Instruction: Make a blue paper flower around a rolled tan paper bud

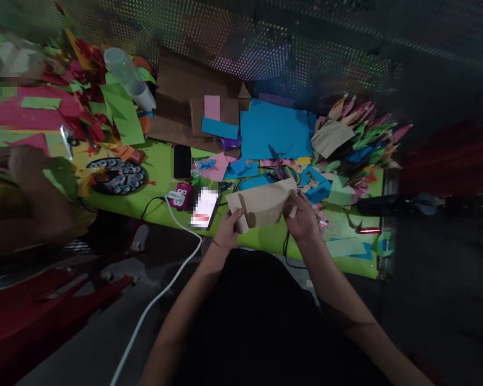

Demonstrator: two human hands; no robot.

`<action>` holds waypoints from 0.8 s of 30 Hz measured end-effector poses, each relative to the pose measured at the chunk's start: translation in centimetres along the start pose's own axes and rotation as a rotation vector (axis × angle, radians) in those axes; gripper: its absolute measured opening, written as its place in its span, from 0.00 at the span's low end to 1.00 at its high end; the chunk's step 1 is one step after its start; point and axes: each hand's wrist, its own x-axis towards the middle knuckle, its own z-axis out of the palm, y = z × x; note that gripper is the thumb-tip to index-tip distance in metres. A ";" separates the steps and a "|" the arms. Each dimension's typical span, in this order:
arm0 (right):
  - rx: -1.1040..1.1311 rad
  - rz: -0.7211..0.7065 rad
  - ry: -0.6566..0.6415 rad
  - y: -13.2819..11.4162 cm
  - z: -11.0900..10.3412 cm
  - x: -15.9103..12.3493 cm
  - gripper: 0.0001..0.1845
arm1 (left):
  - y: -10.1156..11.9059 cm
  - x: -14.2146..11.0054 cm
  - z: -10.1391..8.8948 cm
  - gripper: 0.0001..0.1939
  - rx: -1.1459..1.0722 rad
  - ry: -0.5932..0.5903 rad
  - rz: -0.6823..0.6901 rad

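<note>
A tan sheet of paper [263, 203] is stretched between my two hands above the front edge of the green table. My left hand [227, 229] pinches its left end, where a strip is folded over. At the right end, my right hand [303, 217] grips the sheet between thumb and fingers, and a small flap shows there. Just behind the sheet lie scissors [288, 171] with coloured handles. To the left of my left hand a lit phone [204, 208] rests on the table, its screen blurred out.
Blue sheets [276, 128] and brown cardboard [177, 102] lie at the back. Folded paper pieces [362, 134] are heaped at the right. A white cable [153, 303] runs from a pink power block [180, 196] over the table edge. Another person's arm [36, 187] is at the left.
</note>
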 end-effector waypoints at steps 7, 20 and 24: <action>0.049 0.087 -0.066 0.4 1.4 -0.3 0.12 | -0.6 -0.6 0.8 0.22 -0.004 -0.047 -0.033; 0.111 0.319 -0.177 -1.1 4.5 -1.7 0.26 | -3.1 -1.2 2.4 0.20 0.055 -0.024 0.042; 0.027 0.277 -0.173 -2.9 3.7 -2.8 0.27 | -3.1 0.2 2.2 0.21 0.080 0.036 0.066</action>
